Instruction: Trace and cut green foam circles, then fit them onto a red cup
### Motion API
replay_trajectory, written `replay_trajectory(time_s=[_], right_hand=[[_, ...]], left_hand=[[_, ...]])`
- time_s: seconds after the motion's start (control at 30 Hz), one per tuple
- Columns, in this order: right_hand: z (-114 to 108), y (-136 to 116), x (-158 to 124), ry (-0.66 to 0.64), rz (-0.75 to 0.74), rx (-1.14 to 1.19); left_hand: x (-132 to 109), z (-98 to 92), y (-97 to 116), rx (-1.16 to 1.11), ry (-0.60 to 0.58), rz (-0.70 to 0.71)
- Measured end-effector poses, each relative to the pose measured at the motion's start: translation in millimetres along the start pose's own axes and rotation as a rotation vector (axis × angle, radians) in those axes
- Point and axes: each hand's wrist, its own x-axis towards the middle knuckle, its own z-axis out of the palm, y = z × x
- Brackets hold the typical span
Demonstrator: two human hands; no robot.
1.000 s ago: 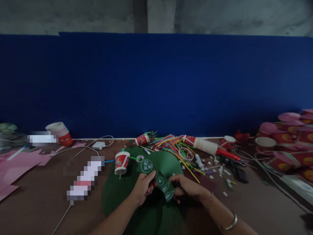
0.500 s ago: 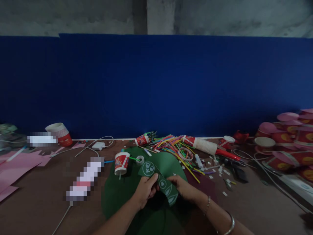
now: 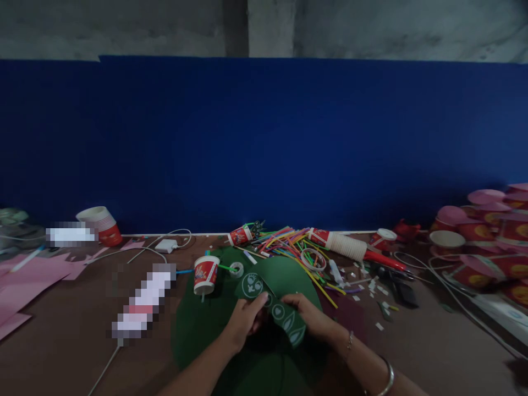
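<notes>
Both my hands hold a narrow green paper strip (image 3: 277, 309) printed with white round and leaf-shaped marks, just above a large green paper sheet (image 3: 198, 330) on the brown table. My left hand (image 3: 244, 320) pinches the strip near its middle, fingers closed. My right hand (image 3: 307, 313) grips the strip's lower right end, fingers curled. A red and white paper cup (image 3: 205, 273) with a green straw stands just left of the strip's far end, beside a small tape roll (image 3: 236, 269).
A heap of coloured straws (image 3: 289, 245) and a lying stack of cups (image 3: 342, 244) are behind my hands. Scissors and paper scraps (image 3: 371, 286) lie to the right, cup stacks (image 3: 487, 231) at far right. Pink paper (image 3: 28, 275), cables and a charger (image 3: 166, 245) lie left.
The strip and my right hand have shifted slightly to the right and down. My left thumb has slid along the strip. Everything on the table stays put.
</notes>
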Motion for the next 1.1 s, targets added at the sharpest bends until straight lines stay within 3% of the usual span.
replay_trajectory(time_s=[0.17, 0.23, 0.37, 0.53, 0.7, 0.9, 1.1], right_hand=[[-3, 3, -2, 0.026, 0.014, -0.05], [-2, 1, -2, 0.002, 0.042, -0.002], [4, -6, -1, -0.046, 0.031, 0.061], [7, -13, -3, -0.002, 0.038, 0.048], [7, -5, -3, 0.032, 0.07, 0.043], [7, 5, 6, 0.036, -0.017, 0.062], [-2, 5, 8, 0.015, 0.049, 0.052]], left_hand=[[4, -3.5, 3, -0.158, 0.274, 0.139], [5, -2.4, 3, -0.197, 0.322, 0.141], [4, 2.7, 2, -0.21, 0.273, 0.075], [2, 5.3, 4, -0.216, 0.224, 0.069], [2, 5.1, 4, -0.216, 0.222, 0.067], [6, 4.5, -1, -0.129, 0.16, 0.109], [10, 0.7, -4, -0.068, 0.169, 0.11]])
